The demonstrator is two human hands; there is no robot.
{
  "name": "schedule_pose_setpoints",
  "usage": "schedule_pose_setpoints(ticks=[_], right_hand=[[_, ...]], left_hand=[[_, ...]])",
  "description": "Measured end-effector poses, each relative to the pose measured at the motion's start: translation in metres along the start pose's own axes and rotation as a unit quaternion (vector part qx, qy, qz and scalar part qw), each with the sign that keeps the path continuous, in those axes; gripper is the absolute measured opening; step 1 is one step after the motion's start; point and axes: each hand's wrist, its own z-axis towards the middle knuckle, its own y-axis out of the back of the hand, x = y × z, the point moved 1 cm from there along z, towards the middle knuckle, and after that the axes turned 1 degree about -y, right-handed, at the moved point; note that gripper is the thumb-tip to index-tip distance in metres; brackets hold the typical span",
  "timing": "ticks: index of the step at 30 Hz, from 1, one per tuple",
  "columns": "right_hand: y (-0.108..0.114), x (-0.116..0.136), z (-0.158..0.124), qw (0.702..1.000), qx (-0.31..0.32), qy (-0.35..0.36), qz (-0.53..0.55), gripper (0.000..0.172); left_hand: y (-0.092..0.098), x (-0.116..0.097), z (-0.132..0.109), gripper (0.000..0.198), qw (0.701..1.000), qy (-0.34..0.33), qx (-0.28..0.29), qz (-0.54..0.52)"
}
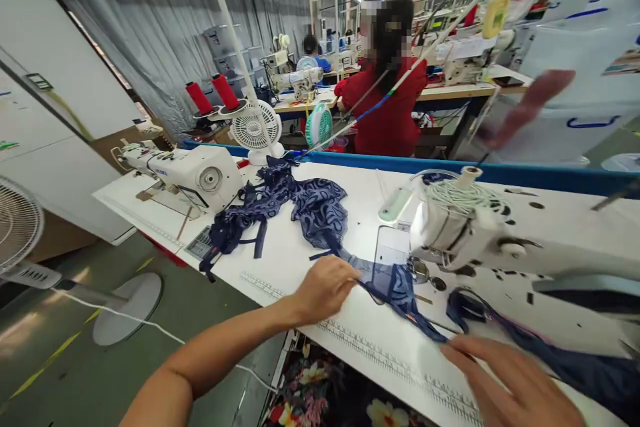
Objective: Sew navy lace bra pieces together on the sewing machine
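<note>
A navy patterned mesh garment piece (403, 287) is stretched across the white table in front of the sewing machine (445, 233). My left hand (325, 287) is closed in a pinch on its near edge, left of the needle area. At the lower right, my right hand (515, 380) pinches the narrow end of the same piece between thumb and fingers. Part of the piece lies on the metal plate beside the presser foot. Further left it runs into a crumpled mesh heap (320, 210). More navy fabric (565, 353) lies right of the machine.
A second sewing machine (200, 173) stands at the table's left end, near red thread cones (227, 92) and a white fan (256, 127). A printed ruler (380, 353) follows the front edge. Beyond the blue back edge sits a person in red (387, 107).
</note>
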Motion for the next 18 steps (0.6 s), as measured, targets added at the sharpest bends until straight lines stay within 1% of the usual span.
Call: schedule_pose_setpoints(ticks=[1, 3, 4, 6, 7, 9, 12, 13, 14, 16, 18], right_hand=[[-0.012, 0.002, 0.019, 0.999, 0.018, 0.043, -0.014, 0.036], [-0.033, 0.008, 0.053, 0.994, 0.020, 0.099, -0.032, 0.038], [-0.041, 0.010, 0.066, 0.993, 0.013, 0.111, -0.034, 0.037], [-0.054, 0.012, 0.079, 0.993, 0.010, 0.117, -0.029, 0.033], [-0.059, 0.012, 0.081, 0.993, 0.016, 0.115, -0.024, 0.031], [-0.066, 0.008, 0.078, 0.993, 0.032, 0.110, -0.013, 0.030], [-0.071, 0.002, 0.069, 0.994, 0.037, 0.101, -0.005, 0.029], [-0.071, 0.000, 0.067, 0.994, 0.038, 0.100, -0.006, 0.029], [-0.072, -0.001, 0.065, 0.994, 0.041, 0.102, -0.009, 0.030], [-0.072, -0.003, 0.062, 0.993, 0.049, 0.108, -0.017, 0.031], [-0.072, -0.004, 0.061, 0.992, 0.055, 0.109, -0.026, 0.033]], left_hand=[[0.007, 0.013, 0.006, 0.017, 0.999, 0.039, -0.025, 0.013], [0.020, 0.040, 0.020, 0.016, 0.989, 0.116, -0.078, 0.049], [0.026, 0.054, 0.027, 0.017, 0.981, 0.149, -0.103, 0.068], [0.035, 0.081, 0.042, 0.018, 0.965, 0.199, -0.140, 0.100], [0.038, 0.092, 0.049, 0.017, 0.959, 0.215, -0.150, 0.112], [0.040, 0.111, 0.066, 0.014, 0.955, 0.225, -0.149, 0.124], [0.038, 0.131, 0.092, 0.030, 0.959, 0.222, -0.131, 0.120], [0.038, 0.136, 0.100, 0.029, 0.959, 0.224, -0.131, 0.115], [0.039, 0.141, 0.108, 0.023, 0.958, 0.228, -0.136, 0.107], [0.048, 0.150, 0.122, 0.012, 0.955, 0.235, -0.160, 0.088], [0.065, 0.155, 0.130, 0.013, 0.949, 0.235, -0.202, 0.064]])
